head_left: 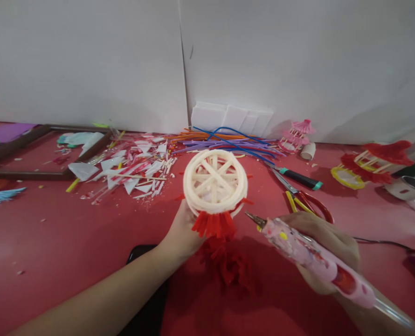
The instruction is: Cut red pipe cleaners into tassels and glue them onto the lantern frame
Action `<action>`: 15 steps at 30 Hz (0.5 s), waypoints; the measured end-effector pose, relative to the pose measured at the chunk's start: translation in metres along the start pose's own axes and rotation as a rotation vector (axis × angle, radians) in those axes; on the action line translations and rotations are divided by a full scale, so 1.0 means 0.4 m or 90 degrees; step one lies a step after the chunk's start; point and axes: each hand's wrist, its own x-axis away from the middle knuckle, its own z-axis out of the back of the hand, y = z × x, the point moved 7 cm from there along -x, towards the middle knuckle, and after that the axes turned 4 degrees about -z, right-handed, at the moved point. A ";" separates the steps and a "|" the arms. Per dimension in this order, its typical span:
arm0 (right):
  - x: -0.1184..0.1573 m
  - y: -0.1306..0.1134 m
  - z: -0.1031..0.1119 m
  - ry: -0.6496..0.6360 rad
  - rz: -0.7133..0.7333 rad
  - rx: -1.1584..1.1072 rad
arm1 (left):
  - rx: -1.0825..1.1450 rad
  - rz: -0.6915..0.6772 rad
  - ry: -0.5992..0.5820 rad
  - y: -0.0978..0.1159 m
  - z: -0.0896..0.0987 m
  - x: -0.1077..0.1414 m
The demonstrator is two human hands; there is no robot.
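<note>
My left hand (184, 233) is closed around a pipe-cleaner craft model, partly hidden behind it. The model's top is a round cream ring (215, 181) with crossing spokes, tilted toward me. A red fuzzy fringe (215, 225) hangs from its near edge, and small red tips poke out at its sides. Below it, more red fuzzy strips (231, 268) show, blurred. My right hand (329, 240) grips a pink hot glue gun (315, 261), spotted with dried glue. Its metal nozzle points at the ring's lower right side, a short gap away. A clear glue stick sticks out of the back.
Scissors (314, 205) and a black-and-teal cutter (301, 178) lie behind my right hand. Colored pipe cleaners (224, 140) and paper scraps (137, 163) spread along the back. Finished-looking pink (297, 134) and red (382, 158) models stand at right. A brown frame (29, 175) lies left; a black phone-like slab (148, 298) is under my left arm.
</note>
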 end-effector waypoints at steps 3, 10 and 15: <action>0.000 -0.007 -0.004 -0.011 0.005 0.020 | -0.038 -0.038 -0.047 0.010 -0.011 0.003; 0.001 -0.008 0.002 0.024 -0.014 0.040 | -0.032 -0.024 -0.069 0.012 -0.025 0.009; -0.014 -0.008 0.013 0.019 -0.019 0.061 | -0.025 -0.029 -0.039 0.005 -0.008 0.010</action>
